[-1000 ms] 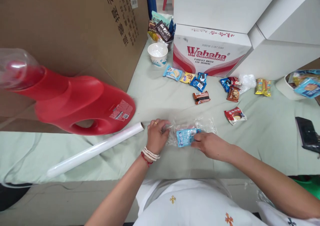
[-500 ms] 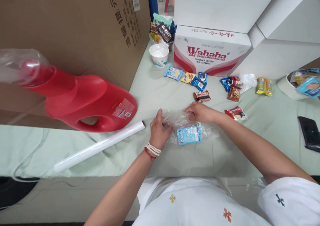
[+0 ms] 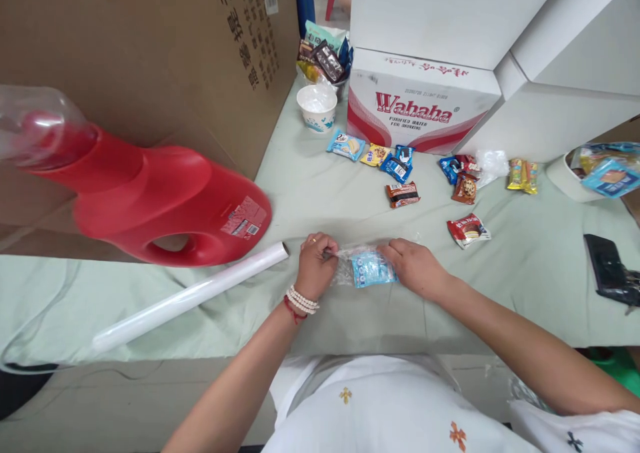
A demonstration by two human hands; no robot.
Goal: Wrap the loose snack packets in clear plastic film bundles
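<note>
A small blue snack packet [image 3: 369, 269] lies on the pale green cloth [image 3: 525, 286] near the front edge, covered by a sheet of clear plastic wrap [image 3: 350, 256]. My left hand [image 3: 316, 266], with a bead bracelet and a ring, pinches the wrap at the packet's left side. On the packet's right side my right hand [image 3: 414, 265] rests with its fingers curled down over the wrap. A white roll of wrap [image 3: 193, 295] lies to the left of my left hand.
A big red detergent jug [image 3: 150, 203] lies on its side at the left before a cardboard box [image 3: 150, 53]. Several snack packets [image 3: 403, 194] are scattered in front of a Wahaha carton [image 3: 425, 103]. A paper cup [image 3: 316, 108] stands at the back, a black phone [image 3: 607, 269] at right.
My right hand went from the packet's right side up to the wrap's far edge, then came back down over the packet. The wrap now lies folded closer over it.
</note>
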